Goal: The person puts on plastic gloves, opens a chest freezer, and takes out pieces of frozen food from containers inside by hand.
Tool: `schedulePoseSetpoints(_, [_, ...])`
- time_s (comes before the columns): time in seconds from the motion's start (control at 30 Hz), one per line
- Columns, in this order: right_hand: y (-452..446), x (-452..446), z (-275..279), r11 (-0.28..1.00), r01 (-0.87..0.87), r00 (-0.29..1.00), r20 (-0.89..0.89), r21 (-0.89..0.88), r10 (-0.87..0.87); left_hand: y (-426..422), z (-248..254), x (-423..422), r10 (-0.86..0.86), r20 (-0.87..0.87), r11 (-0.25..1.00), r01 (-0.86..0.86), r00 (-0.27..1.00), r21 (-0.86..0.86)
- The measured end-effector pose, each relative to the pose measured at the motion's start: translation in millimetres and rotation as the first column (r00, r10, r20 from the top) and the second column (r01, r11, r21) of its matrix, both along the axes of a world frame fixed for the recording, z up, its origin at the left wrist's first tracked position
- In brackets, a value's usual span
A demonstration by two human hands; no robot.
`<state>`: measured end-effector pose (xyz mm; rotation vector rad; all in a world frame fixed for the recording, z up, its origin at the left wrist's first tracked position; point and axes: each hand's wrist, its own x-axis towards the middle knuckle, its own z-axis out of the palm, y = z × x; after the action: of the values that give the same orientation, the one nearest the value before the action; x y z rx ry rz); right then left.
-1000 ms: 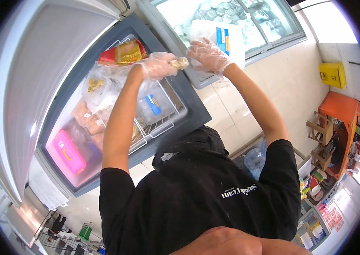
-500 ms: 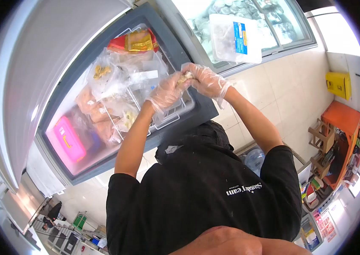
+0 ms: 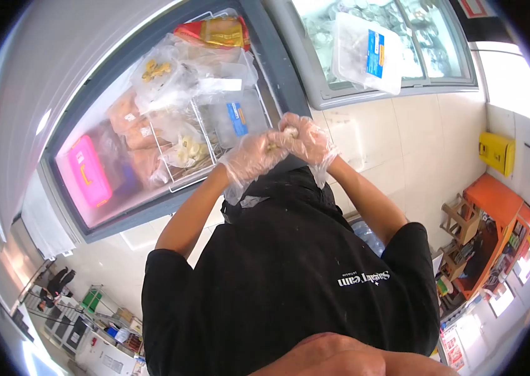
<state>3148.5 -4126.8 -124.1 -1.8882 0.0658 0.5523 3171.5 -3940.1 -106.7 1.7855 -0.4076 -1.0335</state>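
Both my hands wear clear plastic gloves and meet in front of me, over the near edge of an open chest freezer point(image 3: 284, 69). A small pale, lumpy piece of food point(image 3: 290, 131) shows at the fingers; its kind is unclear. My left hand point(image 3: 254, 155) is closed round a yellowish part of it. My right hand point(image 3: 312, 143) is closed on its whitish end, touching the left. Beside them in the freezer, a lidded clear tub point(image 3: 237, 119) with a blue label sits in a white wire basket point(image 3: 199, 125).
The freezer holds bags of frozen food point(image 3: 168, 78), a red and gold packet point(image 3: 218, 32) and a pink case point(image 3: 88, 170). A clear tub point(image 3: 365, 53) rests on a glass-topped freezer point(image 3: 437, 37). Farther right are an orange shelf point(image 3: 497, 200) and a yellow box point(image 3: 497, 152).
My hands have moved down in view, closer to my body, still closed together on the pale piece. The blue-labelled tub in the basket is now more exposed.
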Motion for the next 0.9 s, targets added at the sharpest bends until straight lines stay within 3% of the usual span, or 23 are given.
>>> schedulePoseSetpoints(0.03, [3, -4, 2, 0.999, -0.024, 0.999, -0.038, -0.025, 0.023, 2, 4, -1, -0.026, -0.091, 0.999, 0.022, 0.995, -0.044])
schedulePoseSetpoints(0.07, [5, -7, 3, 0.998, -0.044, 0.996, -0.081, -0.050, 0.040, 4, -4, -6, -0.004, -0.024, 1.000, 0.004, 1.000, -0.018])
schedulePoseSetpoints(0.2, [22, -33, -74, 0.992, 0.004, 0.997, 0.073, -0.123, 0.005, 12, -66, -48, 0.049, 0.222, 0.996, -0.065, 0.974, 0.066])
schedulePoseSetpoints(0.23, [32, -33, -42, 0.972, 0.166, 0.976, -0.112, -0.168, -0.186, 11, -68, -51, 0.053, 0.281, 0.993, -0.080, 0.958, 0.083])
schedulePoseSetpoints(0.33, [37, -50, -69, 0.964, 0.148, 0.986, -0.043, -0.219, -0.161, 12, -71, -59, -0.021, 0.131, 0.970, -0.012, 0.991, 0.244])
schedulePoseSetpoints(0.37, [33, -52, -76, 0.972, 0.017, 1.000, 0.007, -0.235, -0.015, 11, -68, -59, -0.039, 0.119, 0.964, 0.006, 0.992, 0.265])
schedulePoseSetpoints(0.47, [35, -52, -73, 0.970, 0.037, 0.992, -0.107, -0.242, -0.064, 5, -46, -52, -0.098, 0.068, 0.926, 0.066, 0.993, 0.372])
schedulePoseSetpoints(0.57, [28, -54, -75, 0.853, -0.218, 0.916, 0.203, -0.475, 0.347, 8, -55, -58, -0.044, 0.213, 0.952, -0.023, 0.976, 0.304])
schedulePoseSetpoints(0.67, [19, -43, -54, 0.913, -0.185, 0.901, 0.309, -0.364, 0.306, 17, -26, -33, -0.005, -0.254, 0.995, 0.031, 0.967, 0.099])
schedulePoseSetpoints(0.7, [22, -35, -17, 0.968, -0.115, 0.985, 0.097, -0.225, 0.140, 18, -26, -35, -0.006, -0.032, 0.999, 0.004, 0.999, -0.046])
schedulePoseSetpoints(0.8, [23, -34, 37, 0.978, -0.045, 0.979, -0.202, -0.202, 0.003, 19, -6, -45, 0.012, -0.134, 0.975, -0.042, 0.991, -0.220])
schedulePoseSetpoints(0.83, [16, -47, 19, 0.977, -0.126, 0.990, -0.089, -0.169, 0.113, 20, 24, -40, -0.023, -0.408, 1.000, 0.015, 0.913, -0.025])
schedulePoseSetpoints(0.9, [13, -70, 0, 0.974, -0.183, 0.976, 0.090, -0.137, 0.196, 23, 17, -54, -0.044, -0.203, 0.995, 0.024, 0.978, -0.100])
